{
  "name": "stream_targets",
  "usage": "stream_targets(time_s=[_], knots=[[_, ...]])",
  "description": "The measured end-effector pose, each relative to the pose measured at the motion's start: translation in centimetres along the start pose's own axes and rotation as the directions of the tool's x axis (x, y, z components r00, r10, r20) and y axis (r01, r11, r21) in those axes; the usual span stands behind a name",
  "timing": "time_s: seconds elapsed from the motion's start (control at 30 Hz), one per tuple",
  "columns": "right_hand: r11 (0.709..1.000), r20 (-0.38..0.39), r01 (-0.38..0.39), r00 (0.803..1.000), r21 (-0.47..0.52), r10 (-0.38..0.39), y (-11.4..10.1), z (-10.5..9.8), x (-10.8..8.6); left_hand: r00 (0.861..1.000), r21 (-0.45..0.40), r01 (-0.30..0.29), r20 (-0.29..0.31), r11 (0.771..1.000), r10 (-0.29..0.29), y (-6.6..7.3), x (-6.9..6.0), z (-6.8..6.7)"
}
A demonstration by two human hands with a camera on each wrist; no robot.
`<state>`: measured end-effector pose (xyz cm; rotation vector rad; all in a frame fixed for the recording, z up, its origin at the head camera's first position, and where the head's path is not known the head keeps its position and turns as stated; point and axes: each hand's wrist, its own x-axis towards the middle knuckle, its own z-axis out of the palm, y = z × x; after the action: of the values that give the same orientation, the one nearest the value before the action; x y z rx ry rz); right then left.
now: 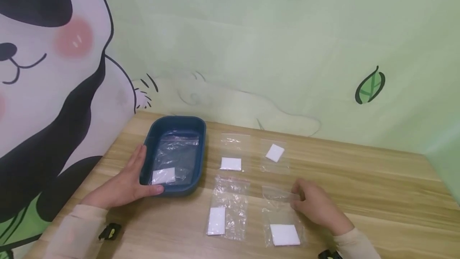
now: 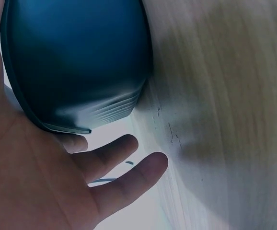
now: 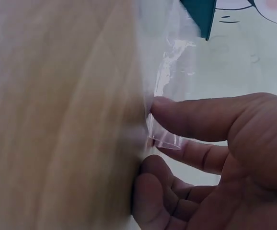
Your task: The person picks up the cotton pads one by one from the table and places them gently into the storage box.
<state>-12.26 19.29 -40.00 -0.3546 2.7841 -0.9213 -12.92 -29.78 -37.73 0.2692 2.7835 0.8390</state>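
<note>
My left hand (image 1: pixel 123 183) rests at the left side of a dark blue tray (image 1: pixel 203 147), its thumb at the near rim and its fingers along the wall. In the left wrist view several fingers (image 2: pixel 129 179) are straight beside the tray. Inside the tray lies a clear zip bag (image 1: pixel 179 153) with a white rectangular piece. With thumb and index finger, my right hand (image 1: pixel 318 205) pinches the right edge of another clear zip bag (image 1: pixel 274 211), at the near right, which holds a white rectangle (image 1: pixel 285 235). The pinched edge (image 3: pixel 169 141) shows between the fingertips in the right wrist view.
Other clear zip bags lie right of the tray: one at the back (image 1: pixel 235 143), one at the back right (image 1: pixel 269 167), one at the near middle (image 1: pixel 235 211). Each holds a white piece. A patterned green wall (image 1: pixel 230 51) borders the wooden table (image 1: pixel 377 187).
</note>
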Motion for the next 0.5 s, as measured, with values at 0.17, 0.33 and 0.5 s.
stream_targets(time_s=[0.17,0.33,0.5], knots=[[0.999,-0.002,0.02,1.0,0.043,-0.02,0.57,-0.1,-0.28,1.0,-0.011,0.01,0.016,1.0,-0.01,0.0,0.07,0.3],[0.989,-0.07,0.019,0.998,0.147,-0.009,0.53,-0.55,-0.26,1.0,0.001,0.005,0.012,1.0,-0.005,0.05,0.16,0.17],[0.979,-0.086,0.003,0.996,0.202,0.015,0.33,-0.51,-0.07,1.0,0.014,0.01,0.014,1.0,-0.011,-0.15,0.01,0.12]])
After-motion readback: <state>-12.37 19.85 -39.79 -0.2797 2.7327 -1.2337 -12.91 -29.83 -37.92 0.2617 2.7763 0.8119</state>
